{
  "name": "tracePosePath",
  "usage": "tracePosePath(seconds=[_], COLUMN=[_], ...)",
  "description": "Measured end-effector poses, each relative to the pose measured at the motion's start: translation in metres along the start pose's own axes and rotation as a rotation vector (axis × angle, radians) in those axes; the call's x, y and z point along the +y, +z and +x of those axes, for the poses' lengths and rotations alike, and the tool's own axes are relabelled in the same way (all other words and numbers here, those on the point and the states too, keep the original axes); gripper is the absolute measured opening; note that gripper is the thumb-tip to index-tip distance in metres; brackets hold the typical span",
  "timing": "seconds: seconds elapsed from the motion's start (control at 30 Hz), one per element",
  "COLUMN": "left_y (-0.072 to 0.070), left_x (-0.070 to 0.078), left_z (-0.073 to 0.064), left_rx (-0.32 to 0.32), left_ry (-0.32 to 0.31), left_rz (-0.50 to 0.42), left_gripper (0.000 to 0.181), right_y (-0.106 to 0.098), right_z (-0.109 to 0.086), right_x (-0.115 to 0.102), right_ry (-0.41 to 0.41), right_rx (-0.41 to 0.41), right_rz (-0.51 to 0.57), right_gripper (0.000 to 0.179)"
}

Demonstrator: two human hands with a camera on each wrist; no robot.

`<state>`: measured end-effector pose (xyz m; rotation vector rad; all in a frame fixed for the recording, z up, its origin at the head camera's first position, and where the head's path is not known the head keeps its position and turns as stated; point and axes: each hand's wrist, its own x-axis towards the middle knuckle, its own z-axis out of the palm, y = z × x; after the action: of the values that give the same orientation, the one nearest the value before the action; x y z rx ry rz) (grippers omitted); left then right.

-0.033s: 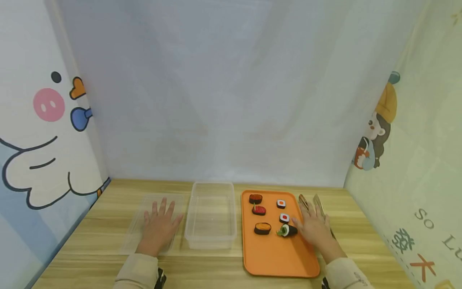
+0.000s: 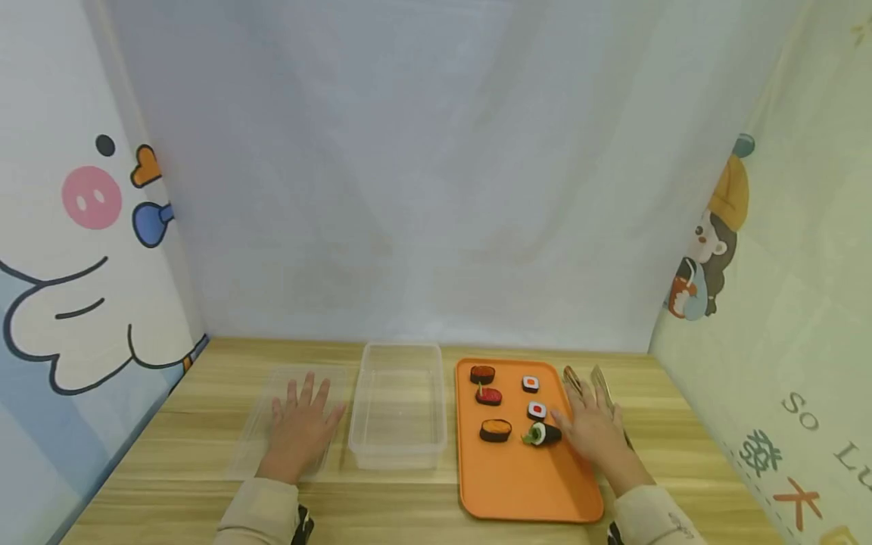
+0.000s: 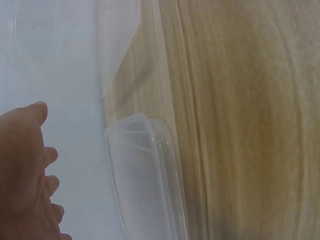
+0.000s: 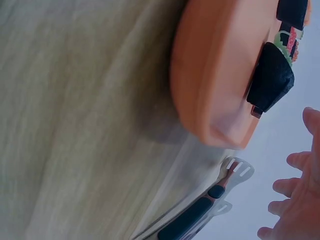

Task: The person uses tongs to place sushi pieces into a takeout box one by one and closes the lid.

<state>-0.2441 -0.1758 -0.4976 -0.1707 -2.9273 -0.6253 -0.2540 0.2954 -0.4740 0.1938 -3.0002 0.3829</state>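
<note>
My left hand is held flat with spread fingers over a clear plastic lid at the left. My right hand, fingers extended, overlaps the right edge of an orange tray and a pair of tongs. The tongs' slotted metal ends and dark green handle show in the right wrist view. On the tray, a cone-shaped hand roll lies nearest that hand. Two small sushi rolls and three gunkan sushi also sit there. Neither hand holds anything.
A clear plastic box without its cover stands between the lid and the tray on the wooden table. A pale cloth hangs behind the table. Printed cloths with cartoon figures line the left and right sides.
</note>
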Motion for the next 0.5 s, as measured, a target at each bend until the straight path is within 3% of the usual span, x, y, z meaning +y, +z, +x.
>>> tracePosePath(seconds=[0.3,0.4,0.5], left_y=[-0.001,-0.004,-0.004], left_x=[0.001,0.006,0.013], left_z=[-0.003,-0.004,-0.007], left_rx=[-0.002,-0.007,-0.026], left_ry=[0.017,0.023,0.003], left_rz=[-0.029,-0.185,-0.411], left_gripper=[0.065,0.063,0.061], right_y=[-0.014,-0.018,-0.018], right_z=[-0.010,-0.013,-0.015], right_x=[0.011,0.017,0.025], right_ry=[-0.024,0.009,0.068], right_rx=[0.089,0.110,0.092], right_rz=[0.017,0.067,0.095], right_gripper=[0.056,0.058,0.059])
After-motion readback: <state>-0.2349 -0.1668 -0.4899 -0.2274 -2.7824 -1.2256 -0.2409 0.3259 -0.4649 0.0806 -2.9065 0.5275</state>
